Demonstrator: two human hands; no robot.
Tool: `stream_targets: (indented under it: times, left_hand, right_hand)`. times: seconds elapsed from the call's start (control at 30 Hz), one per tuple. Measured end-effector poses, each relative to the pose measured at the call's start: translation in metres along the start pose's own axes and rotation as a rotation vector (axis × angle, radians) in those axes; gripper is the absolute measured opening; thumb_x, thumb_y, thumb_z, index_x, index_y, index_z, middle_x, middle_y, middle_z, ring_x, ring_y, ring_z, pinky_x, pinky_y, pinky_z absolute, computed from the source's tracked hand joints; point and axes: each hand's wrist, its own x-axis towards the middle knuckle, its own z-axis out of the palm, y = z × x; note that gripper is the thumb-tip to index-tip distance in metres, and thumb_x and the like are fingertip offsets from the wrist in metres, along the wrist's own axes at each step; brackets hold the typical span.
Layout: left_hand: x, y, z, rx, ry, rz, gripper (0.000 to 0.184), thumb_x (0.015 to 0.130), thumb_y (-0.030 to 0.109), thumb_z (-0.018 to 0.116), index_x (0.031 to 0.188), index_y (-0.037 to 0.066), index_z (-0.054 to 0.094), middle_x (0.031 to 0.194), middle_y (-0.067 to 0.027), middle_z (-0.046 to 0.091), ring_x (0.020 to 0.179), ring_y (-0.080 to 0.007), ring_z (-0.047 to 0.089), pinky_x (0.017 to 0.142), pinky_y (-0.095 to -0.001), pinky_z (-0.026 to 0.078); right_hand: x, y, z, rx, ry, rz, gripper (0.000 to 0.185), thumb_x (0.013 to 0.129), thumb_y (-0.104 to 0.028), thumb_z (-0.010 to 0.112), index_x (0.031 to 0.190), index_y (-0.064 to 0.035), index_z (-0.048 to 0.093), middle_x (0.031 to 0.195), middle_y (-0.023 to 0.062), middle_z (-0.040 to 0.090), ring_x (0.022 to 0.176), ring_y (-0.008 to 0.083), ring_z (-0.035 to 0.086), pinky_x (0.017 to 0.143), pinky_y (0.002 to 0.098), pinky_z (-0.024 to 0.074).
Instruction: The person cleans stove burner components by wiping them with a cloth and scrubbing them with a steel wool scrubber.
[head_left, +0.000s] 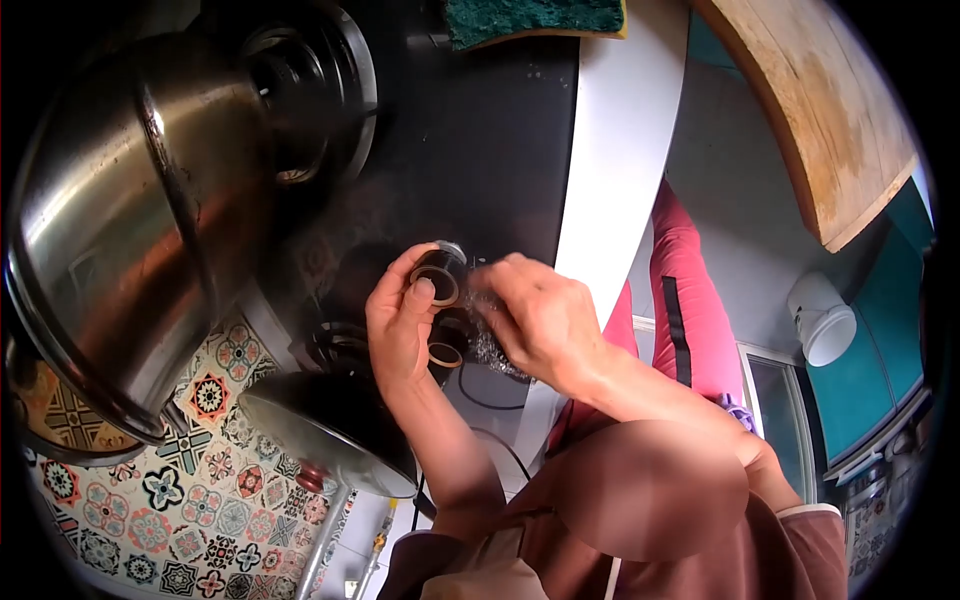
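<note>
My left hand [400, 320] grips a small dark cylindrical part [438, 285] with a pale ring at its open end, the thumb on the rim. Just to the right, my right hand [540, 315] is closed on a silvery, mesh-like scrubber [492, 350], its fingers slightly blurred beside the part. Below the hands, a second dark round piece [445, 355] with a tan ring shows near the counter's edge.
A large metal pot [130, 220] stands left on the dark counter [470, 130], near a stove burner [310, 90]. A glass lid [330, 430] is below it. A green sponge [535, 20] lies at the top. Wooden board [820, 110] and white bucket [825, 320] are right.
</note>
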Motion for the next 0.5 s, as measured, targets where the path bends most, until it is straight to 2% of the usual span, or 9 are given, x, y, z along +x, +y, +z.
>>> stream_targets:
  times: [0.2,0.37,0.5]
  left_hand:
    - [-0.002,-0.002,0.003,-0.012,0.038,0.007,0.042,0.084,0.019,0.067,0.116,-0.005,0.054,0.106,-0.0077,0.059,0.094,-0.0141,0.057,0.084,-0.026,0.047]
    - [-0.001,-0.002,0.002,-0.016,0.029,0.035,0.042,0.084,0.018,0.068,0.116,-0.005,0.054,0.106,-0.0084,0.059,0.095,-0.0145,0.056,0.086,-0.0266,0.046]
    - [-0.003,-0.003,0.0,-0.032,0.037,0.034,0.045,0.084,0.018,0.067,0.119,-0.006,0.051,0.108,-0.009,0.058,0.097,-0.0152,0.056,0.089,-0.0273,0.045]
  right_hand:
    - [0.04,0.002,0.002,-0.001,0.122,-0.145,0.018,0.074,-0.005,0.061,0.091,-0.0051,0.056,0.079,0.0093,0.056,0.075,0.029,0.058,0.058,0.0393,0.0485]
    - [0.007,0.002,-0.002,0.032,-0.004,-0.027,0.019,0.073,-0.005,0.062,0.091,-0.0058,0.057,0.082,0.0083,0.055,0.077,0.0286,0.058,0.059,0.0381,0.0483]
    - [0.033,0.001,-0.001,0.066,0.169,-0.111,0.017,0.073,-0.001,0.064,0.089,-0.0051,0.058,0.078,0.0107,0.058,0.073,0.0313,0.059,0.06,0.0376,0.048]
